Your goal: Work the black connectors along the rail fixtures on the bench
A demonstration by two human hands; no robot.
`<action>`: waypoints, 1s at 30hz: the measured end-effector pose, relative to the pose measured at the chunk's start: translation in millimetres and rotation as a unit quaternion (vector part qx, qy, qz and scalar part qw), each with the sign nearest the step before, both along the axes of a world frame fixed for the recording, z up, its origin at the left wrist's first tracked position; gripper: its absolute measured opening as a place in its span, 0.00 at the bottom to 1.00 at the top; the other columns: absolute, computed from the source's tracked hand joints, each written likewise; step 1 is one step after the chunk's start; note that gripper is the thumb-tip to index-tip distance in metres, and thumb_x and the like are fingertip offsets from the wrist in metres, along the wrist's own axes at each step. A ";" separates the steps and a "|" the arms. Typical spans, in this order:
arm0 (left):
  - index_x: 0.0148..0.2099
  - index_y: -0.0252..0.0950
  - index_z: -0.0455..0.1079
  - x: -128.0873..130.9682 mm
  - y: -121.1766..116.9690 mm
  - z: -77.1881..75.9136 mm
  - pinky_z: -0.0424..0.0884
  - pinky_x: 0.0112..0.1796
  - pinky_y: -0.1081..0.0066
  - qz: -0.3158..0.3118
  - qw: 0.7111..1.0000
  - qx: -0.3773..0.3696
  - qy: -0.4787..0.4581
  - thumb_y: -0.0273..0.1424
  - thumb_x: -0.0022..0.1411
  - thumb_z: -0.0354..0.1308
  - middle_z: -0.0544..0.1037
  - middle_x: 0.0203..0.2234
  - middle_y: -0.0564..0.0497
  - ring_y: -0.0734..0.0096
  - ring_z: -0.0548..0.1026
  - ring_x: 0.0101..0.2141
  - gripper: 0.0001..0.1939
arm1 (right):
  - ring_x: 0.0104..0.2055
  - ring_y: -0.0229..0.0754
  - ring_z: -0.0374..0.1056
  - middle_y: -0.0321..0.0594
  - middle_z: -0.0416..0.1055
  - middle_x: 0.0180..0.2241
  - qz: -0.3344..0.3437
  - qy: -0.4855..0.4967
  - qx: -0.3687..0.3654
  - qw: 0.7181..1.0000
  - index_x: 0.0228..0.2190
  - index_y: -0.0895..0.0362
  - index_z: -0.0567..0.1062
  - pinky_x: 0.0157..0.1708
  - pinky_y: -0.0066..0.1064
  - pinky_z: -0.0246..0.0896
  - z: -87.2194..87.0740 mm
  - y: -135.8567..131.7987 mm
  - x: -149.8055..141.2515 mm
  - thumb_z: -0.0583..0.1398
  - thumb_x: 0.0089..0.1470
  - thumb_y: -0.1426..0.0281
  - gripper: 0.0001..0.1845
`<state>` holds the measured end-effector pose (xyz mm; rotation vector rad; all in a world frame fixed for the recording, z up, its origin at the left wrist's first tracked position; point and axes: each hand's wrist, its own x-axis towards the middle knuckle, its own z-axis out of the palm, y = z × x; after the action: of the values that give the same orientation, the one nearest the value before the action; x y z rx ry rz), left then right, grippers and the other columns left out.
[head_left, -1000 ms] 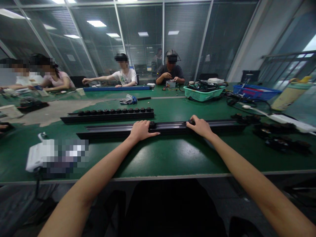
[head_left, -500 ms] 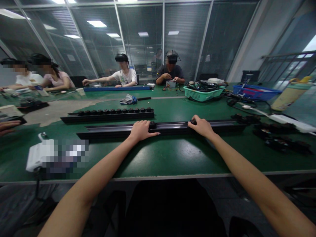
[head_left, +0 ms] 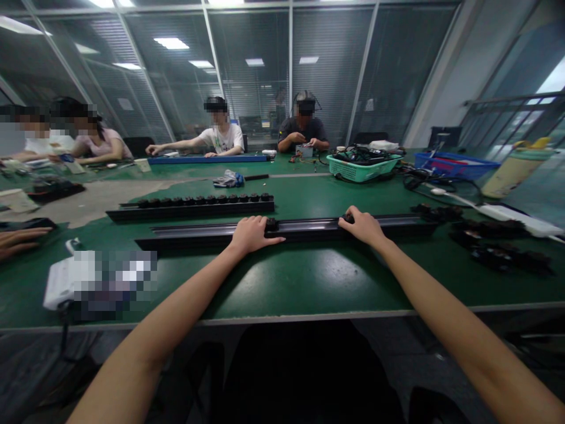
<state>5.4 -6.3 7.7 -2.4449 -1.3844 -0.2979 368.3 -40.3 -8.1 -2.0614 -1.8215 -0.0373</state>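
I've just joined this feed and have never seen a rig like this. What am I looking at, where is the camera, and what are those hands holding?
No machine here: these are a person's own bare hands, seen from one camera worn on their head, looking forward and down. The left hand and right hand rest on a long black rail, each at a small black fitting; how firmly they grip cannot be told. The surface is a green workbench. Beyond lie a second black rail with a row of fittings and a green plastic basket of cables. The hand at the far left edge is another person's.
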 end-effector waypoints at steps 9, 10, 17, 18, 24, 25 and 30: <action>0.54 0.34 0.75 -0.9 1.9 -1.2 0.69 0.48 0.58 0.002 1.000 -0.002 -0.001 0.74 0.58 0.42 0.81 0.47 0.37 0.46 0.79 0.48 0.50 | 0.46 0.57 0.75 0.49 0.79 0.43 -0.013 -0.002 -0.006 1.000 0.46 0.52 0.72 0.41 0.38 0.63 0.0 -1.5 14.3 0.54 0.62 0.49 0.22; 0.54 0.33 0.75 -1.1 2.1 -1.4 0.69 0.48 0.58 0.001 1.000 -0.002 -0.002 0.74 0.58 0.42 0.81 0.47 0.36 0.46 0.79 0.48 0.50 | 0.45 0.57 0.75 0.50 0.79 0.43 -0.013 -0.004 -0.008 1.000 0.46 0.52 0.72 0.41 0.38 0.63 0.2 -1.5 15.2 0.54 0.62 0.49 0.23; 0.54 0.34 0.75 -1.4 2.0 -0.7 0.68 0.49 0.59 0.000 1.000 -0.008 -0.008 0.73 0.58 0.44 0.81 0.47 0.37 0.47 0.78 0.49 0.49 | 0.45 0.57 0.75 0.50 0.79 0.42 -0.022 -0.013 -0.015 1.000 0.47 0.53 0.73 0.40 0.39 0.63 1.8 -1.6 19.9 0.54 0.62 0.49 0.23; 0.54 0.34 0.75 -1.4 2.0 -0.7 0.68 0.49 0.58 0.000 1.000 -0.009 -0.008 0.73 0.58 0.44 0.81 0.47 0.36 0.46 0.78 0.49 0.50 | 0.45 0.58 0.74 0.51 0.79 0.42 -0.022 -0.012 -0.016 1.000 0.47 0.53 0.73 0.41 0.39 0.63 1.9 -1.7 20.6 0.54 0.62 0.49 0.23; 0.54 0.33 0.75 -1.2 2.2 -1.7 0.68 0.48 0.58 0.001 1.000 -0.007 -0.006 0.74 0.58 0.42 0.81 0.48 0.35 0.45 0.78 0.49 0.51 | 0.47 0.57 0.74 0.50 0.79 0.44 -0.030 -0.007 -0.019 0.999 0.46 0.53 0.72 0.42 0.39 0.63 2.4 -2.5 25.1 0.54 0.62 0.49 0.22; 0.54 0.33 0.75 -1.2 2.3 -1.6 0.68 0.48 0.58 0.000 1.000 -0.006 -0.005 0.74 0.58 0.42 0.81 0.48 0.36 0.45 0.78 0.49 0.51 | 0.47 0.57 0.74 0.50 0.79 0.44 -0.031 -0.007 -0.021 0.999 0.46 0.53 0.72 0.42 0.39 0.63 2.6 -2.5 25.9 0.54 0.62 0.49 0.22; 0.54 0.33 0.75 -0.8 1.7 -0.6 0.69 0.48 0.58 0.000 1.000 -0.003 0.000 0.73 0.58 0.42 0.82 0.47 0.36 0.45 0.79 0.49 0.50 | 0.47 0.58 0.74 0.51 0.78 0.43 -0.034 0.000 -0.026 0.999 0.46 0.53 0.72 0.41 0.40 0.63 3.8 -2.4 29.1 0.54 0.61 0.49 0.23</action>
<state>4.5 -4.6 7.0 -2.4488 -1.3883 -0.2949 397.4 -42.7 -4.3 -2.1589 -1.7687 -0.0089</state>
